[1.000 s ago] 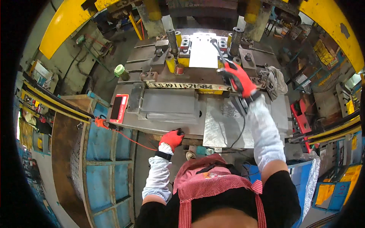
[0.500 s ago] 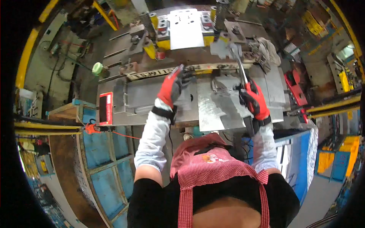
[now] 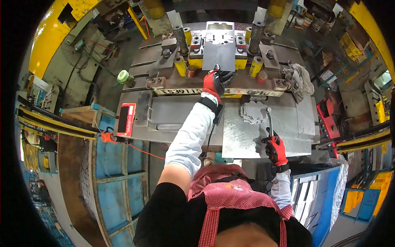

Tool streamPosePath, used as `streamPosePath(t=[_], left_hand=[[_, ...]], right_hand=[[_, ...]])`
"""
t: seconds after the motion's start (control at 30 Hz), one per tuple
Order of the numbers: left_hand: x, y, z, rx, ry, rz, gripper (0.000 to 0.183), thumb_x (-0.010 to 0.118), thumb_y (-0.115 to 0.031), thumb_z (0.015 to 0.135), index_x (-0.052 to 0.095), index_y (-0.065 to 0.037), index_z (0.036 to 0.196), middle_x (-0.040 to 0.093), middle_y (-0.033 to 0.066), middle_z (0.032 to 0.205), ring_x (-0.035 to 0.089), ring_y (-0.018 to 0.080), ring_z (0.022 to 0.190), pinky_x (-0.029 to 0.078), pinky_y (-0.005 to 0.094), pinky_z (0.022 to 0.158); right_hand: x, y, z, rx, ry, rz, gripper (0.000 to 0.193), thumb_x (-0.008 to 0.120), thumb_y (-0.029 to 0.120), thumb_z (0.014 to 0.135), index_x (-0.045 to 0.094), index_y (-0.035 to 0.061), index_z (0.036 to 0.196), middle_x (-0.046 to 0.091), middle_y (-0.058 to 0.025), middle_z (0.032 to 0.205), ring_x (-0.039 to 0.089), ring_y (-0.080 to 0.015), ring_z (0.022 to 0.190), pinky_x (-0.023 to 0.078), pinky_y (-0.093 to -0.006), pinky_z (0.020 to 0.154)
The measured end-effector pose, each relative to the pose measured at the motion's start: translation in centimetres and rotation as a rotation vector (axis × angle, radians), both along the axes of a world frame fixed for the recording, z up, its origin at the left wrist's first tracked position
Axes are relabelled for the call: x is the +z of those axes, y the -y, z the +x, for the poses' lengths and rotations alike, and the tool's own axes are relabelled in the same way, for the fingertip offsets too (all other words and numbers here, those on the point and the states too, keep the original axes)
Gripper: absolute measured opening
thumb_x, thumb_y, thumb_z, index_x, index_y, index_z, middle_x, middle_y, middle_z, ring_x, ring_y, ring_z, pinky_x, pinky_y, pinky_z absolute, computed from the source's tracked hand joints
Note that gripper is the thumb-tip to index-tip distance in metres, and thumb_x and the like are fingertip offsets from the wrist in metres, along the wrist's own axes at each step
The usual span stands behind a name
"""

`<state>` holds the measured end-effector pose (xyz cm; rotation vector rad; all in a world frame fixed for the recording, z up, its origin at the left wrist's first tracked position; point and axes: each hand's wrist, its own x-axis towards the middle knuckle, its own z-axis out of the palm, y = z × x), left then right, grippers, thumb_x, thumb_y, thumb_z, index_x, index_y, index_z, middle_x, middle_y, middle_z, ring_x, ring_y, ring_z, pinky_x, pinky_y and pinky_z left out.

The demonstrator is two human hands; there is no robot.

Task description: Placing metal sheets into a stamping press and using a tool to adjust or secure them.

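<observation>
My left hand (image 3: 218,82), in a red and black glove, reaches forward to the press die (image 3: 196,52). Its fingers are closed at the near edge of a flat grey metal sheet (image 3: 219,57), which lies over the die and has cut-outs toward its far end. My right hand (image 3: 275,150), gloved alike, is wrapped round a slim metal tool with a rounded head (image 3: 269,117). That tool points away from me over a large bright metal sheet (image 3: 242,140). Thin grey pieces with jagged outlines (image 3: 253,112) lie on this sheet, left of the tool's head.
Flat grey sheets (image 3: 170,110) are stacked on the table's left, beside a red-framed black object (image 3: 126,119). A grey rag (image 3: 298,80) hangs at the die's right. Dark guide posts (image 3: 256,39) rise around the die. A blue-panelled rack (image 3: 111,158) stands at lower left.
My left hand has moved forward from above the left stack to the die sheet's near edge. My right hand has drawn the tool back toward me, away from the die.
</observation>
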<state>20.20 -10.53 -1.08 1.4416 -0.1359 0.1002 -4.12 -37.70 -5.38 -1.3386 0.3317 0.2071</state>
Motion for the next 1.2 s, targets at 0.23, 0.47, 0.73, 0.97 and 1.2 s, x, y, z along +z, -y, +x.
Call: streamPosePath(t=[0.23, 0.47, 0.73, 0.97, 1.2], left_hand=[[1.1, -5.0, -5.3, 0.275, 0.103, -0.173, 0.026, 0.060, -0.010, 0.074, 0.061, -0.004, 0.099, 0.062, 0.0070, 0.086, 0.056, 0.0148, 0.074, 0.044, 0.0276, 0.068], [11.4, -13.7, -12.0, 0.126, 0.009, 0.373, 0.032, 0.054, 0.000, 0.070, 0.059, -0.001, 0.102, 0.061, 0.0018, 0.089, 0.054, 0.0088, 0.076, 0.043, 0.0215, 0.068], [9.9, -11.8, -7.4, -0.212, -0.219, 0.458, 0.027, 0.053, 0.000, 0.071, 0.063, -0.001, 0.096, 0.064, 0.0029, 0.083, 0.056, 0.0101, 0.074, 0.044, 0.0233, 0.068], [8.8, -11.9, -6.5, -0.458, -0.258, -0.341, 0.039, 0.040, -0.031, 0.092, 0.047, -0.003, 0.119, 0.057, 0.0079, 0.106, 0.056, 0.0154, 0.091, 0.046, 0.0303, 0.082], [3.0, -8.0, -9.4, -0.642, -0.498, -0.525, 0.054, 0.034, -0.047, 0.090, 0.040, -0.007, 0.126, 0.060, 0.0172, 0.100, 0.062, 0.0252, 0.080, 0.051, 0.0381, 0.071]], right_hand=[[3.2, 0.2, -0.3, -0.003, 0.185, -0.082, 0.052, 0.051, 0.006, 0.079, 0.038, 0.0080, 0.129, 0.060, -0.0065, 0.080, 0.043, -0.0062, 0.046, 0.036, -0.0204, 0.040], [11.8, -1.5, 0.7, 0.191, 0.517, -0.387, 0.063, 0.059, -0.003, 0.070, 0.038, 0.0024, 0.129, 0.059, -0.0052, 0.088, 0.046, -0.0061, 0.063, 0.041, -0.0215, 0.059], [12.0, -6.2, 2.6, 0.688, 0.442, -0.380, 0.069, 0.065, 0.013, 0.070, 0.035, 0.0046, 0.132, 0.052, -0.0038, 0.076, 0.046, -0.0107, 0.068, 0.039, -0.0225, 0.070], [9.5, -6.7, 5.2, 0.318, 0.131, 0.124, 0.060, 0.059, 0.011, 0.077, 0.035, 0.0061, 0.133, 0.040, 0.0077, 0.072, 0.036, -0.0020, 0.059, 0.031, -0.0165, 0.052], [12.7, -7.1, 19.2, 0.516, 0.296, 0.090, 0.026, 0.053, 0.021, 0.086, 0.054, 0.0067, 0.107, 0.051, 0.0045, 0.075, 0.044, -0.0017, 0.067, 0.036, -0.0159, 0.058]])
